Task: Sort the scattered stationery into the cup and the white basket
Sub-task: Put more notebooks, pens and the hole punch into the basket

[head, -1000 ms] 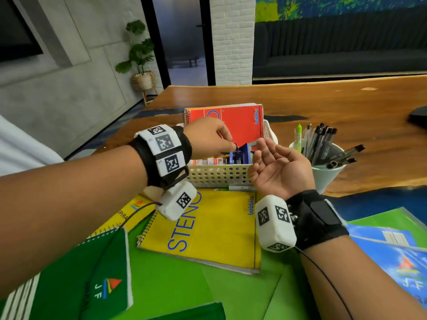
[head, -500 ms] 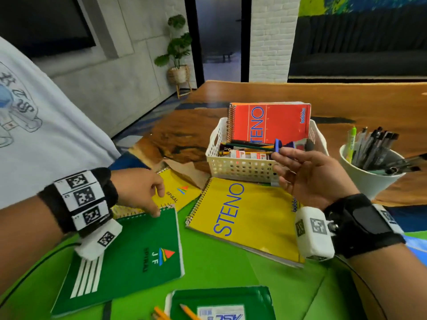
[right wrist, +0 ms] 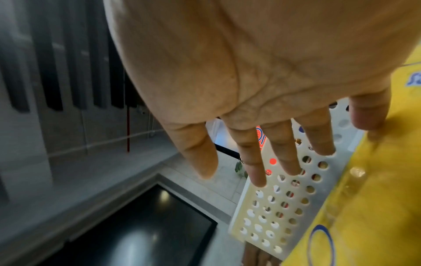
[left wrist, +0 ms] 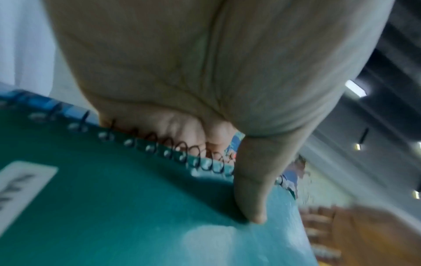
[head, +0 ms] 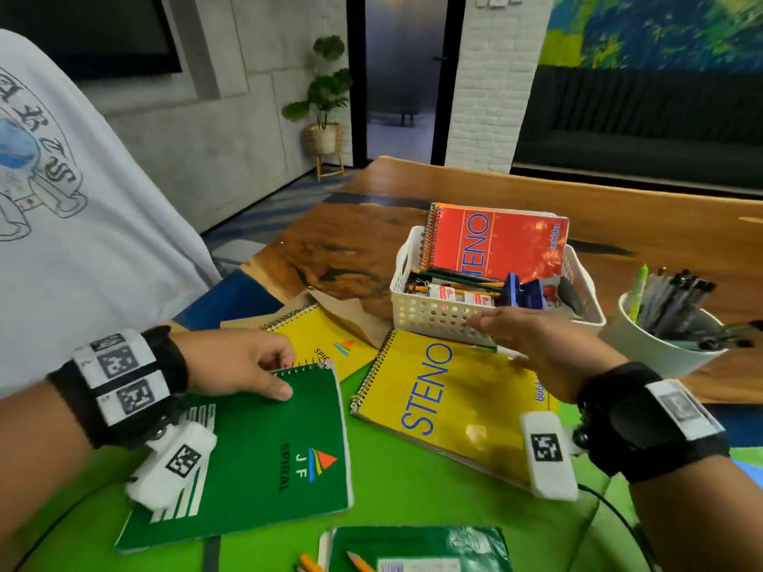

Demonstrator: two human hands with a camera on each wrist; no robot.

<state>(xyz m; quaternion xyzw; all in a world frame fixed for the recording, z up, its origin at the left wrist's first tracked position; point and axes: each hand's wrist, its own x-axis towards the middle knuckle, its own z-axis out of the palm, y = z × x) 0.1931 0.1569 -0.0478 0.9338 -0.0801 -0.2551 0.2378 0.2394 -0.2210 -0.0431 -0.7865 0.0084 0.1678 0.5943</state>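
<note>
Fingers (left wrist: 182,133) of the left hand (head: 239,367) curled over the spiral-bound top edge of the green JF SPIRAL notebook (head: 256,456), thumb pressed flat on the cover, pinching that edge. Right hand (head: 545,353) empty, fingers (right wrist: 250,158) straight and slightly spread, hovering over the far end of the yellow STENO notebook (head: 446,406), just short of the perforated front wall of the white basket (head: 433,315).

Green notebook lying flat on the green mat (head: 413,489), nearest the left hand, long axis running from the gripped spiral back toward the person. Basket away to the right and farther off, beyond the yellow STENO pad, so probably a lift up and across to reach it.

Already inside the basket: an orange STENO notebook (head: 495,241) standing on edge, marked "bubbles" along one side, plus pencils and small boxes. White cup (head: 660,348) full of pens to the right of the basket. Second yellow notebook (head: 326,344) partly hidden, only "SPI" legible. Same "bubbles" mark partly visible on the yellow STENO pad.
</note>
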